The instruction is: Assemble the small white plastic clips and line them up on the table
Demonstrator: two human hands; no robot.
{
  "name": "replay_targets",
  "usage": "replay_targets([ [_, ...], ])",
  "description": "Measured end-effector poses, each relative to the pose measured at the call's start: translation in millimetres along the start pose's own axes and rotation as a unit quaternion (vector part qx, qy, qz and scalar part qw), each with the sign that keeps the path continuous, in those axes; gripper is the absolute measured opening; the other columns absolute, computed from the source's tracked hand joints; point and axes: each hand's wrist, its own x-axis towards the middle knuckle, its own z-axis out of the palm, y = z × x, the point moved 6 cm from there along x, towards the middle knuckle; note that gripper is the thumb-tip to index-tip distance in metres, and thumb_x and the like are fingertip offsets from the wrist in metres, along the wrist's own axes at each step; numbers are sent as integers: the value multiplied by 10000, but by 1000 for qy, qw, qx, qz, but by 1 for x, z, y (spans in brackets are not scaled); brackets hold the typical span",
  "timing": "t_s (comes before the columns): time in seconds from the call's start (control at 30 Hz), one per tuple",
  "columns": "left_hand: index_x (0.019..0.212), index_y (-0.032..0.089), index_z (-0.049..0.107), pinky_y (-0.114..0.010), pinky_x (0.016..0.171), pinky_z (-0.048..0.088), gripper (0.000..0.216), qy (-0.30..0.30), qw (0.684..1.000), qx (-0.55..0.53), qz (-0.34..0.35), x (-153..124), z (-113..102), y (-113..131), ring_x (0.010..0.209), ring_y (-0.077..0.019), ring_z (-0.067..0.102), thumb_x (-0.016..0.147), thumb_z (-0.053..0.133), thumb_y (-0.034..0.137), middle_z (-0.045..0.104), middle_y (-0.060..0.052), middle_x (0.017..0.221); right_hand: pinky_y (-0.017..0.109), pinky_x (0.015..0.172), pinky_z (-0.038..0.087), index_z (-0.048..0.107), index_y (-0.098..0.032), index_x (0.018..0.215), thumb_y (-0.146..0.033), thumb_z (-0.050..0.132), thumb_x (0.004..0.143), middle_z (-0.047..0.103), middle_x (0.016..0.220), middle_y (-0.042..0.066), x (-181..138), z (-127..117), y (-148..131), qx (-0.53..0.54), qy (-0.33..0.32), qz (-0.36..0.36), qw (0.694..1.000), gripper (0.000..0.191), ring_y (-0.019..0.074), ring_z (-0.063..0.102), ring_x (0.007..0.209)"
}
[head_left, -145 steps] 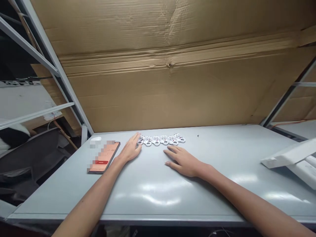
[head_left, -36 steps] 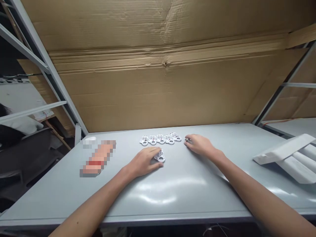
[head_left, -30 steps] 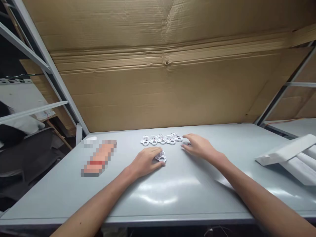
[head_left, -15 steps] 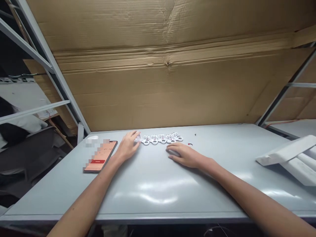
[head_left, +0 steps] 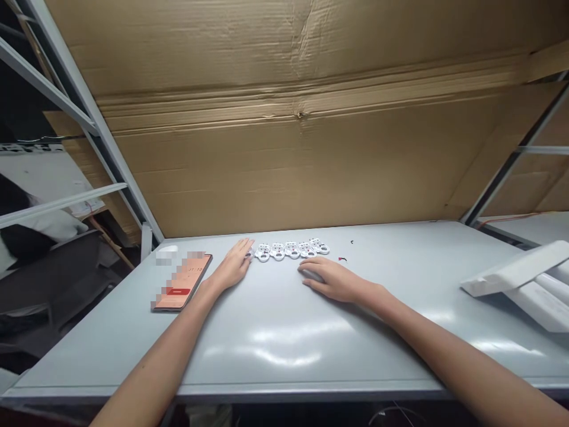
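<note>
Several small white plastic pieces, each with a ring-shaped end, lie in a row near the back of the grey table. My left hand rests at the row's left end, fingers stretched out and lying over the leftmost piece, which is mostly hidden. Whether the fingers press on it I cannot tell. My right hand lies on the table just in front of the row's right part, palm down, fingers loosely bent and apart. It holds nothing. The rightmost piece sits slightly askew, close to its neighbour.
A phone with an orange screen lies left of my left hand, a small white object behind it. Tiny dark and red bits lie right of the row. White foam pieces sit at the right. Cardboard walls the back.
My left hand's fingers have flattened and come closer together over the leftmost white piece, covering more of it. My right hand has stayed in place.
</note>
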Motion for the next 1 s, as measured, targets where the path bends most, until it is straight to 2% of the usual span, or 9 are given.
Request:
replay_targets([
  [0.1,1399,167,471,-473,1161,295,463,11,999,22,29,-3,-4,18,1431,-271,331,989,327,326,390,-123,1532,453,922,476,675,-246,1092,-329,497,943,652,1170,108,0,0,0,3,2,2,1000,247,291,591,1065],
  [0.2,1225,199,610,-489,1152,302,381,-8,996,35,81,-8,-3,41,1313,-259,485,988,324,283,606,-98,1332,449,921,477,668,-242,1107,-316,501,943,656,1162,108,0,-1,-2,5,5,4,1000,247,287,589,1066],
  [0.33,1093,220,651,-519,1131,299,333,-16,994,56,88,-14,-8,63,1093,-246,621,984,343,284,703,-71,1130,438,924,478,662,-238,1122,-305,476,954,646,1185,112,0,-1,-4,-16,-7,-1,1000,260,283,586,1084],
  [0.4,1018,220,664,-495,1087,351,334,-25,993,59,99,-18,-11,75,982,-244,652,981,335,259,726,-66,1003,430,924,481,662,-247,1124,-324,475,957,643,1193,106,0,0,-3,-22,-9,1,1000,262,282,586,1096],
  [0.5,949,215,668,-437,953,452,304,-37,990,55,127,-25,-15,95,935,-261,653,950,365,199,724,-77,953,432,924,481,665,-253,1124,-335,484,955,647,1186,102,-1,0,-2,-20,-8,3,1000,260,286,585,1103],
  [0.6,919,213,669,-414,889,476,287,-56,986,55,146,-30,-12,110,905,-257,657,912,394,132,722,-64,902,444,930,478,662,-246,1140,-320,487,954,647,1187,108,-1,0,-3,-19,-8,-1,1000,266,292,580,1106],
  [0.73,1050,225,667,-387,915,486,352,-43,984,16,173,-32,-9,118,1022,-242,648,868,406,72,726,-48,1043,456,929,478,649,-248,1169,-321,482,959,646,1193,112,-1,-1,-5,-22,-6,-8,1000,278,291,581,1093],
  [0.83,1204,194,617,-391,1028,445,395,-8,986,-7,165,-31,-10,114,1193,-245,576,881,413,94,658,-83,1247,457,927,479,653,-225,1160,-303,475,961,645,1191,124,-1,0,-6,-32,-7,-10,999,278,290,588,1081],
  [1.0,1342,150,507,-474,1113,373,483,-27,994,30,104,-29,-3,97,1354,-314,430,919,532,381,485,-166,1446,455,923,486,659,-207,1159,-287,461,966,648,1184,139,0,0,-9,-32,11,-16,999,288,293,596,1078],
])
